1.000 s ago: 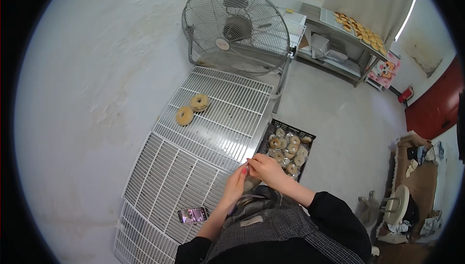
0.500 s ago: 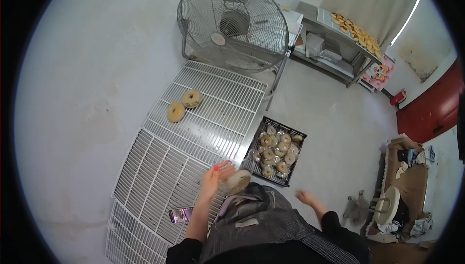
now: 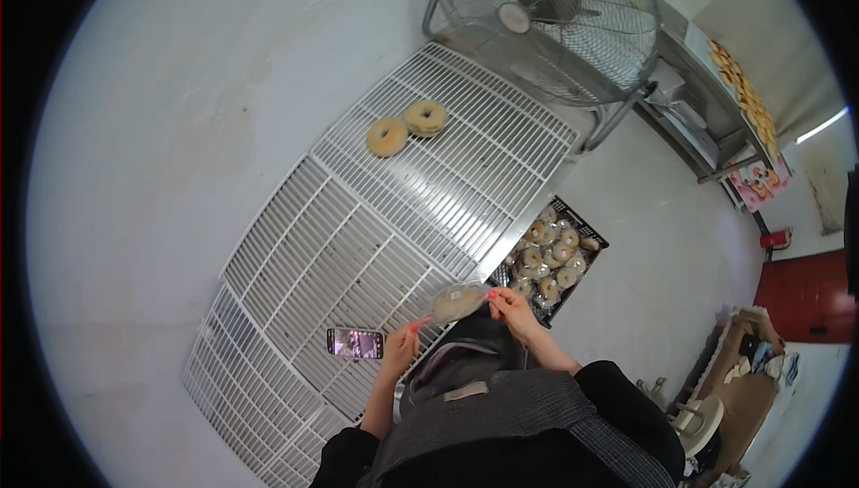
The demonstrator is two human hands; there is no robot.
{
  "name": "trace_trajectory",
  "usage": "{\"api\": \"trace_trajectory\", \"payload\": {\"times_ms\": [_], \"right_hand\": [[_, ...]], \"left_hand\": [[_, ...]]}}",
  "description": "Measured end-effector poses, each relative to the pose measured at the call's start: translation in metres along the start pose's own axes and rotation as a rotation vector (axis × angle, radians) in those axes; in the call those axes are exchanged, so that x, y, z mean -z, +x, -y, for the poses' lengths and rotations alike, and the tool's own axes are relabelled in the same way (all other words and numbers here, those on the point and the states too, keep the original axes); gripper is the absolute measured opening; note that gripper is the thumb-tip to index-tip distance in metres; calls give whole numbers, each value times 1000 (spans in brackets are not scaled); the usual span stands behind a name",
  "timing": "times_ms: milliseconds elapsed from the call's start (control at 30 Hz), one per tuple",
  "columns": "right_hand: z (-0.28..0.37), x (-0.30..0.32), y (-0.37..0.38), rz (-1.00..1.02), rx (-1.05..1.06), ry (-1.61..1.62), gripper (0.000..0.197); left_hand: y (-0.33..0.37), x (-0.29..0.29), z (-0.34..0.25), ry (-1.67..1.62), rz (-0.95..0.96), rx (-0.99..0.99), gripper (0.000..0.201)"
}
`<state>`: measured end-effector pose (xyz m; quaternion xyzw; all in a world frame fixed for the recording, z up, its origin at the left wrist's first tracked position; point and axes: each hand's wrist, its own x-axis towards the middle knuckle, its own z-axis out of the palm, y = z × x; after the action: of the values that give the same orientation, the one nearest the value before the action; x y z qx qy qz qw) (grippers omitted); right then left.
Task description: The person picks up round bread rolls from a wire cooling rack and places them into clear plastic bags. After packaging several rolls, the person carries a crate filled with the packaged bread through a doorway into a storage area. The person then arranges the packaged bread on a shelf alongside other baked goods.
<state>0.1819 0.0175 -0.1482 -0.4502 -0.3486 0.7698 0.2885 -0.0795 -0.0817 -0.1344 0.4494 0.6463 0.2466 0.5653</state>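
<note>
A bagel in a clear plastic bag (image 3: 458, 302) hangs between my hands, above the rack edge. My left hand (image 3: 400, 347) is closed, its fingers pinching the bag's left end. At the other end, the fingers of my right hand (image 3: 513, 309) are closed on the bag too. A small pale label shows on the bag. Beside my left hand, a lit phone (image 3: 355, 343) lies on the white wire rack (image 3: 309, 246). Two unbagged bagels, one (image 3: 387, 137) touching the other (image 3: 425, 118), lie at the rack's far end.
A black crate (image 3: 586, 227) of bagged bagels is on the floor to the right of the metal table. A large fan (image 3: 546, 23) stands beyond the racks. Farther right are a steel shelf unit (image 3: 689, 121) with a tray of baked goods, a stool (image 3: 702, 425) and a cardboard box (image 3: 752, 398).
My right hand has come up from my side and taken hold of the bag. My left hand has gone from open fingers to a pinch. The whole view has turned.
</note>
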Motion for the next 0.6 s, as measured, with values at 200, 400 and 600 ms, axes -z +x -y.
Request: {"api": "trace_trajectory", "payload": {"times_ms": [200,400,600], "right_hand": [[6,-13,12,153,-331,311,19],[31,-5,41,156,-370,111,13],[-35,-11,79,-255,581,-1031,27]], "left_hand": [[0,-16,35,-876,123,-51,76],[30,-3,1,-859,-5,164,49],[72,-18,-32,-82,-453,379,30]]}}
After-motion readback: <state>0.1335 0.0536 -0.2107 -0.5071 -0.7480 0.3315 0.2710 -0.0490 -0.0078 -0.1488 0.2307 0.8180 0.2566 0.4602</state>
